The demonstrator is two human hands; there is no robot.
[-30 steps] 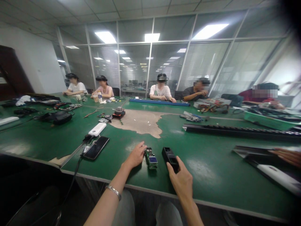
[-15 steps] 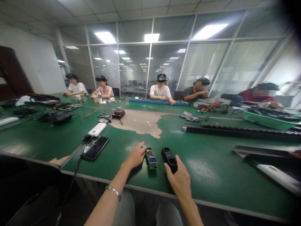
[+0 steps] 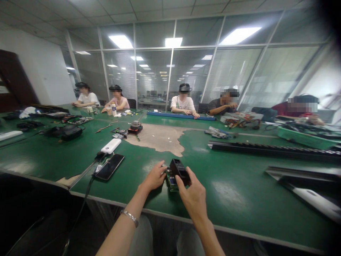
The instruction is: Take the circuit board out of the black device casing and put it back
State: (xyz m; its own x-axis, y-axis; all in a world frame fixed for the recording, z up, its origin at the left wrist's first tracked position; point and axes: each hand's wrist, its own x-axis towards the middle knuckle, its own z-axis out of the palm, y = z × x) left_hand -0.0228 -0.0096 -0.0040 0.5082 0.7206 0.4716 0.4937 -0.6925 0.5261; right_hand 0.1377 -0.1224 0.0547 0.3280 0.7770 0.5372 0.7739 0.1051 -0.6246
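The circuit board (image 3: 171, 184) lies on the table (image 3: 239, 215), a narrow green slab with a bluish rectangular display toward its near end. Over its right side is the black casing (image 3: 179, 167), an oblong shell with rectangular cutouts in its upper face, tilted and held by the right hand (image 3: 195, 195), whose grip is closed around the near part, thumb and fingers on opposite sides. Left of the circuit board is the left hand (image 3: 154, 176), fingers loosely bent, tips near its edge (a shiny metal bracelet (image 3: 129, 217) circles that wrist); whether this grip presses on the circuit board or merely rests beside it, I cannot tell. Beyond the circuit board, the table's glossy green surface gives way to a ragged-edged tan patch (image 3: 157, 140). Farther left of the circuit board lie a flat, dark-glassed phone (image 3: 109, 167) and a rounded white power bank (image 3: 111, 146). The black casing hides much of the circuit board's right half and part of the display, while the right hand covers the black casing's near end. Whether black casing and circuit board touch cannot be made out; their finer details are too small to tell.
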